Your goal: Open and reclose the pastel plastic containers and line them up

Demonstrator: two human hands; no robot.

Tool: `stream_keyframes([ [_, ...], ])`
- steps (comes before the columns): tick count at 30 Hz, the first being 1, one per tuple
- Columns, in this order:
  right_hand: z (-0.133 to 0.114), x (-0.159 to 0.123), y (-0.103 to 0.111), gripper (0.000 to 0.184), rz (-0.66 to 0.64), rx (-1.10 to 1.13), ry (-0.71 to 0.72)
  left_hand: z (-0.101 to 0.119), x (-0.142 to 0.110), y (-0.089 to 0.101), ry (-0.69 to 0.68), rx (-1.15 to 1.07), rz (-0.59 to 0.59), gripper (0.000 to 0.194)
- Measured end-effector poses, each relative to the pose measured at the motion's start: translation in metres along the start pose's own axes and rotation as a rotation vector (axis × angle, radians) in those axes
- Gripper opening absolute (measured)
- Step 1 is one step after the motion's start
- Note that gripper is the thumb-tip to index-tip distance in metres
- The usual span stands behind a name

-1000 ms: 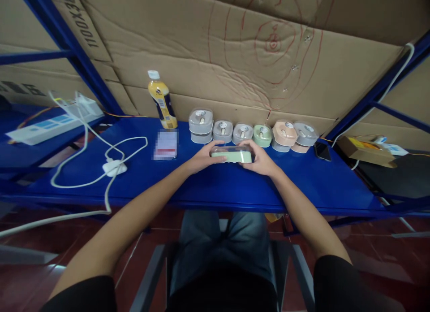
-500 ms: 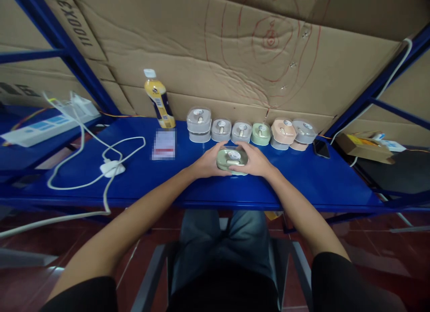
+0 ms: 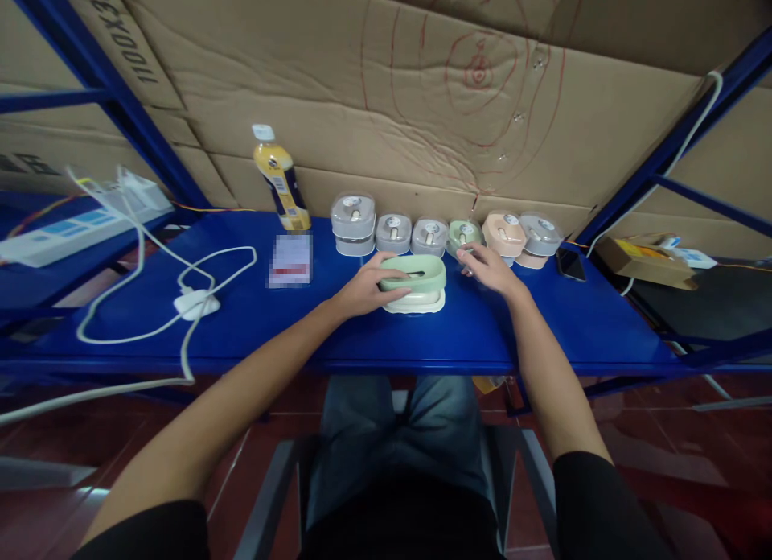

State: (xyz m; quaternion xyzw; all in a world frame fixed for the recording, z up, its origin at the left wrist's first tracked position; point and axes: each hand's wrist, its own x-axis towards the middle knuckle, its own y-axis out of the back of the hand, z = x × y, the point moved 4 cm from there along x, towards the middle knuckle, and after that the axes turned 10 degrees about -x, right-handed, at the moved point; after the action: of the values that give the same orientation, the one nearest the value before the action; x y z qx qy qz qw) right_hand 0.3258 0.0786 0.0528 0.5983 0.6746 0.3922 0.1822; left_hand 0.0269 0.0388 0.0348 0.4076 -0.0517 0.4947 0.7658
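My left hand [image 3: 369, 288] grips the left side of a light green, soap-box-like container [image 3: 427, 283], thumb in front and fingers reaching over its rim. It is an open oval tray with a dark slot in its floor, sitting over a white base [image 3: 416, 304] on the blue table. No clear lid shows on it. To its right and apart from it, my right hand [image 3: 487, 269] is raised with curled fingers. Whatever the fingers hold is too unclear to name. Just behind them stands another green container [image 3: 466, 233] with a clear lid.
Lidded grey containers [image 3: 393, 233] and a peach one [image 3: 505, 232] line the back of the table, some stacked. A yellow drink bottle [image 3: 282, 182], a blurred card [image 3: 290, 261] and a white charger with cable [image 3: 196, 304] lie left. A phone [image 3: 570, 264] rests right.
The clear lid has come off the green container, baring its tray. My right hand has let go of the container and moved right; my left hand still grips it.
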Motion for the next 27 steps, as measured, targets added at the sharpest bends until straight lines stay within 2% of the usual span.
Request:
stream_keyframes([
  [4, 0.001, 0.001, 0.001, 0.06, 0.014, 0.012, -0.008, -0.021, 0.001, 0.02, 0.105, 0.058, 0.179, 0.038],
  [6, 0.003, 0.002, 0.001, 0.063, 0.023, -0.016, -0.012, -0.033, 0.0, 0.026, 0.176, 0.092, 0.204, 0.04],
  [9, 0.004, 0.002, 0.001, 0.065, 0.037, -0.058, -0.014, -0.038, -0.001, 0.027, 0.212, 0.099, 0.178, 0.042],
  [13, -0.011, -0.002, -0.001, 0.066, 0.105, -0.088, 0.086, -0.018, 0.001, 0.02, 0.092, 0.047, 0.146, 0.047],
  [15, -0.028, -0.007, -0.004, 0.065, 0.151, -0.087, 0.195, -0.004, 0.001, 0.014, 0.02, 0.024, 0.111, 0.061],
  [17, -0.046, -0.013, -0.01, 0.065, 0.158, -0.079, 0.31, 0.004, 0.001, 0.006, 0.009, 0.008, 0.066, 0.082],
  [21, -0.074, -0.024, -0.024, 0.068, 0.076, -0.066, 0.439, 0.0, 0.001, -0.008, 0.073, -0.059, 0.005, 0.109],
  [27, -0.083, -0.028, -0.03, 0.069, 0.038, -0.073, 0.519, -0.011, 0.0, -0.014, 0.074, -0.138, 0.036, 0.125],
])
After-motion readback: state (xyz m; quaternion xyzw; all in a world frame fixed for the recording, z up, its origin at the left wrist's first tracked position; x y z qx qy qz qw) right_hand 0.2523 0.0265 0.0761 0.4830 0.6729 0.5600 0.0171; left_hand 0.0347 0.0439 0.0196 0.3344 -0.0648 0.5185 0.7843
